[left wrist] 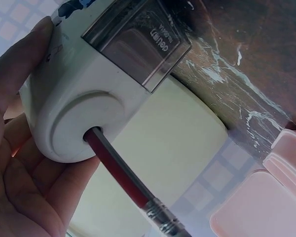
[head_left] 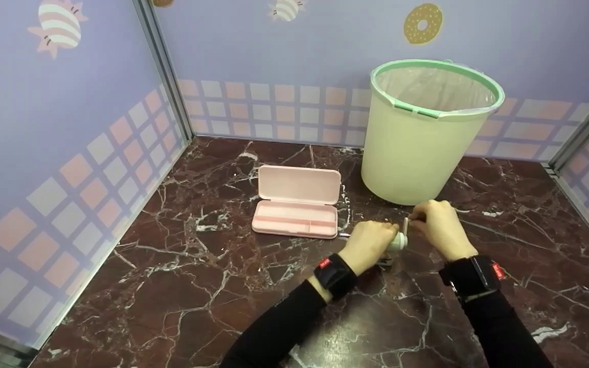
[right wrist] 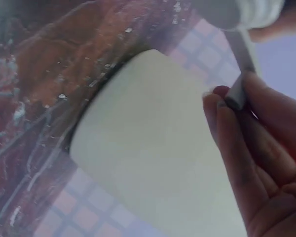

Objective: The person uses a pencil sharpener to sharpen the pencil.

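My left hand [head_left: 370,243] grips a white crank pencil sharpener [left wrist: 71,103], thumb on one side and fingers around the other. A smoky clear shavings drawer [left wrist: 138,42] shows on its side. From the sharpener's hole sticks a red and dark striped pencil [left wrist: 121,170] with a silver ferrule; its tip is hidden inside. My right hand [head_left: 438,227] pinches the knob of the sharpener's crank handle [right wrist: 242,52] between thumb and fingers. Beyond the left hand stands an open pink pencil case [head_left: 299,184], its lid raised and its compartments showing.
A pale green bin [head_left: 417,148] with a green rim and clear liner stands just behind the right hand. The marbled brown table [head_left: 182,286] stretches around, bounded by patterned walls [head_left: 274,61] at the back and sides.
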The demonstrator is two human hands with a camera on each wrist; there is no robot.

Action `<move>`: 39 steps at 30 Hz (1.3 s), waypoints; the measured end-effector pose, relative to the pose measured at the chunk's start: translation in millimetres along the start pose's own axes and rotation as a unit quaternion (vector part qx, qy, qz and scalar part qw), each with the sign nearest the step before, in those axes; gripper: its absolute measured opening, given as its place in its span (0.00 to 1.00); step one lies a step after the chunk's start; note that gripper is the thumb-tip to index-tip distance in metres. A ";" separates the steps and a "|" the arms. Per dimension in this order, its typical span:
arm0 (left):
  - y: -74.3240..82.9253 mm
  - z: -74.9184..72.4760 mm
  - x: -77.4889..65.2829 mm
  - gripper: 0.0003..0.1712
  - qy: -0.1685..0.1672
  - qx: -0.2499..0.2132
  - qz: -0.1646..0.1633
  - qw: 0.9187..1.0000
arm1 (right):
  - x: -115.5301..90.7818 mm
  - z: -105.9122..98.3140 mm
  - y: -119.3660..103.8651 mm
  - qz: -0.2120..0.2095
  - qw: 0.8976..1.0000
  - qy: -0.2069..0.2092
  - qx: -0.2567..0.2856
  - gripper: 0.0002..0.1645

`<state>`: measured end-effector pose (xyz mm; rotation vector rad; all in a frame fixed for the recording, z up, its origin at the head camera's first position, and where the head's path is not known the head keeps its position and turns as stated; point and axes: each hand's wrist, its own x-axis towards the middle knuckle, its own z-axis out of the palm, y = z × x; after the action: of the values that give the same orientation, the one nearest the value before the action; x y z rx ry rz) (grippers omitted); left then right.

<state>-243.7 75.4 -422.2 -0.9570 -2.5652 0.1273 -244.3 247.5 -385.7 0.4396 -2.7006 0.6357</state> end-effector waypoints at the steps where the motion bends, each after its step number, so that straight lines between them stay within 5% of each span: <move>1: 0.0 -0.3 0.2 0.28 -0.005 0.000 0.001 1.000 | 1.2 2.3 1.9 0.000 1.000 0.001 0.001 0.04; 10: -0.2 -1.9 0.8 0.31 -0.025 0.002 0.005 1.000 | 6.2 22.8 17.8 0.003 1.000 -0.025 0.004 0.04; 20: -0.4 -0.7 0.4 0.30 -0.027 -0.016 0.004 1.000 | 2.2 37.7 28.7 -0.004 0.994 -0.104 0.020 0.09; 39: -3.2 -1.7 -0.5 0.31 -0.033 -0.014 0.016 0.999 | -12.9 33.7 21.1 0.002 0.983 -0.175 0.048 0.09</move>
<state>-244.6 72.6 -420.0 -1.0216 -2.6187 0.1330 -248.7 252.3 -427.0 0.6225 -3.0090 0.7542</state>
